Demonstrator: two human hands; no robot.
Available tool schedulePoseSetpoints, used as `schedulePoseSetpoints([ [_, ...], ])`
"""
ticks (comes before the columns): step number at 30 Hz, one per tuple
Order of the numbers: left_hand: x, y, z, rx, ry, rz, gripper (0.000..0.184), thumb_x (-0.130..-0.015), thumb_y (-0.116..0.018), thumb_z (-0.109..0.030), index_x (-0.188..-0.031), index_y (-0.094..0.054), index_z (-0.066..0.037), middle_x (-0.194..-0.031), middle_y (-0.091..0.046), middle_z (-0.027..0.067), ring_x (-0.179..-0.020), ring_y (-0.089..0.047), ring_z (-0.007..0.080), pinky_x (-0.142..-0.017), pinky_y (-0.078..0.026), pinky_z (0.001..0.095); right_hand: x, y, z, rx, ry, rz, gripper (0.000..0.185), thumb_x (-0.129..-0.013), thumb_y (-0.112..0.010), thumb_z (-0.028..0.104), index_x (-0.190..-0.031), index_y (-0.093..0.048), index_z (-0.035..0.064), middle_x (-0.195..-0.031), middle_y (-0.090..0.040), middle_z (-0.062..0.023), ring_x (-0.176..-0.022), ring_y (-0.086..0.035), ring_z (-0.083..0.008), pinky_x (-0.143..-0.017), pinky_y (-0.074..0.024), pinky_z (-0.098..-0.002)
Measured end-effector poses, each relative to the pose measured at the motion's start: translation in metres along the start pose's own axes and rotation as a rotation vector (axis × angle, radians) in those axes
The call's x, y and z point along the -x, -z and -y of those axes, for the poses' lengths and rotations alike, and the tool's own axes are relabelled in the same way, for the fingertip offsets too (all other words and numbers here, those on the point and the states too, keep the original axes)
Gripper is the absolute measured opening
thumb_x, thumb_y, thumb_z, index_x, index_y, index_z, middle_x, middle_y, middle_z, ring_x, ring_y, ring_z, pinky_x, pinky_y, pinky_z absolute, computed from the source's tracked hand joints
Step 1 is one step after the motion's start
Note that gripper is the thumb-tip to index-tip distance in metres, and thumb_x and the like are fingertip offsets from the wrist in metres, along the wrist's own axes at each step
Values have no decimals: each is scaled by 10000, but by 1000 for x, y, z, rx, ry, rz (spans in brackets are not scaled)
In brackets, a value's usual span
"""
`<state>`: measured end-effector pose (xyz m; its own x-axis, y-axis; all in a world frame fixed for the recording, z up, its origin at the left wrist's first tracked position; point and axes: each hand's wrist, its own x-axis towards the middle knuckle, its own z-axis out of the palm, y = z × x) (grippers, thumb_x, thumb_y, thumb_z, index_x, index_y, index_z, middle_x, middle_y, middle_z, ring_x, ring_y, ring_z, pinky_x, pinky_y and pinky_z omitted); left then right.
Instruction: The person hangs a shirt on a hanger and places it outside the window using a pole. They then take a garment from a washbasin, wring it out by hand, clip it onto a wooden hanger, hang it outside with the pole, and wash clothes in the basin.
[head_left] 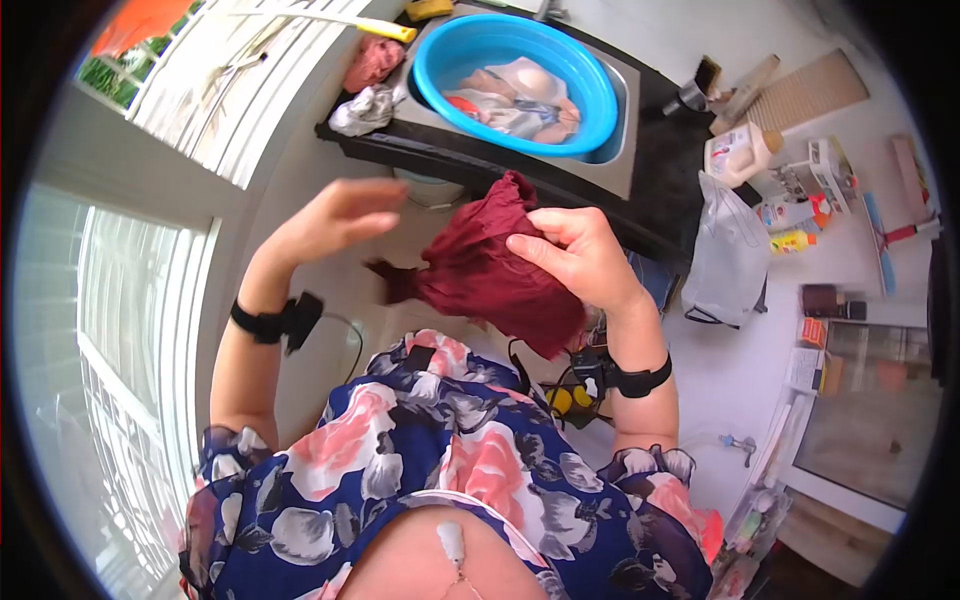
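A crumpled maroon cloth garment hangs in front of my body, its exact kind hidden by the folds. My right hand pinches its upper right edge between thumb and fingers. To the left of the cloth, my left hand is raised and slightly blurred, fingers stretched out and apart from the fabric. Beyond both hands, a blue plastic basin rests in the sink and holds wet-looking white, pink and red laundry.
A dark counter surrounds the sink. Bundled cloths lie at its left corner. On the right are a brush, a washboard, a bottle and a hanging grey bag. A window stands at left.
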<state>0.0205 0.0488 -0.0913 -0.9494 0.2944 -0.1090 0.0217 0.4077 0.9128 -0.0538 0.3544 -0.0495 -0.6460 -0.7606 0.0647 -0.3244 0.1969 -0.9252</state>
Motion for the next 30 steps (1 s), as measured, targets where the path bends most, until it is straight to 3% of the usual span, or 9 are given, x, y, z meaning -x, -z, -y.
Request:
schedulePoseSetpoints([
  [2, -21, -6, -53, -16, -351, -22, 552, -846, -681, -298, -1286, -525, -2, -1314, -558, 126, -1254, -484, 200, -1112, -273, 383, -10, -12, 12, 23, -73, 111, 271, -859, -664, 115, -701, -502, -34, -581, -371, -25, -588, -314, -59, -503, -316, -273],
  [4, -41, -25, -63, -9, -560, 56, 484, -828, -705, -287, -1190, -582, 10, -1198, -625, 130, -1188, -546, 215, -1155, -141, 468, -15, -28, 10, 28, -35, 202, 186, -851, -656, 111, -769, -583, -40, -588, -467, -35, -590, -369, -58, -520, -360, -263],
  [6, -64, -24, -60, -78, -362, 390, 398, -821, -726, -279, -1069, -632, 17, -1010, -679, 109, -1005, -617, 170, -1079, -312, 407, -20, -16, 16, 51, -24, 163, 119, -844, -655, 78, -872, -653, -38, -647, -610, -51, -602, -460, -48, -558, -416, -251],
  [7, -66, -27, -54, 131, -268, 379, 339, -825, -737, -290, -911, -649, 25, -740, -616, 18, -722, -526, 79, -673, -443, 266, -18, -13, 21, -5, -31, 92, 117, -844, -659, 70, -885, -664, -39, -679, -635, -43, -624, -491, -44, -577, -430, -236],
  [14, -64, -36, -62, -87, -513, 281, 184, -856, -690, -158, -902, -660, 17, -760, -609, 43, -719, -553, 127, -675, -450, 261, 12, 24, 39, 45, 45, -54, 121, -832, -685, 52, -918, -682, -34, -774, -674, -27, -679, -563, -41, -613, -453, -202],
  [17, -60, -47, -90, -126, -835, -68, 150, -829, -672, -106, -915, -681, 16, -923, -649, 75, -963, -592, 239, -1035, -345, 433, 30, 49, 37, 97, 158, -18, 190, -800, -721, 77, -956, -666, -17, -786, -653, -20, -672, -559, -51, -606, -441, -198],
  [21, -55, -46, -121, 7, -832, 100, 145, -832, -675, -125, -812, -665, 19, -906, -644, 83, -978, -591, 226, -1153, -81, 515, 29, 57, 14, 85, 150, 130, 455, -701, -814, 165, -1077, -606, 17, -879, -639, -21, -699, -572, -99, -638, -456, -235],
  [27, -46, -35, -127, -4, -752, 249, 194, -860, -649, -119, -751, -613, 37, -792, -626, 104, -834, -623, 252, -1128, -224, 503, 17, 35, -24, 247, -64, 447, 332, -661, -820, 220, -890, -650, 50, -687, -624, -92, -604, -572, -181, -594, -458, -313],
  [30, -34, -16, -121, -40, -675, 68, 196, -852, -656, -105, -786, -602, 71, -763, -617, 101, -811, -628, 187, -1025, -407, 431, 17, 47, -31, 461, -64, 369, 329, -691, -784, 277, -850, -626, 37, -637, -574, -105, -559, -530, -251, -564, -435, -326],
])
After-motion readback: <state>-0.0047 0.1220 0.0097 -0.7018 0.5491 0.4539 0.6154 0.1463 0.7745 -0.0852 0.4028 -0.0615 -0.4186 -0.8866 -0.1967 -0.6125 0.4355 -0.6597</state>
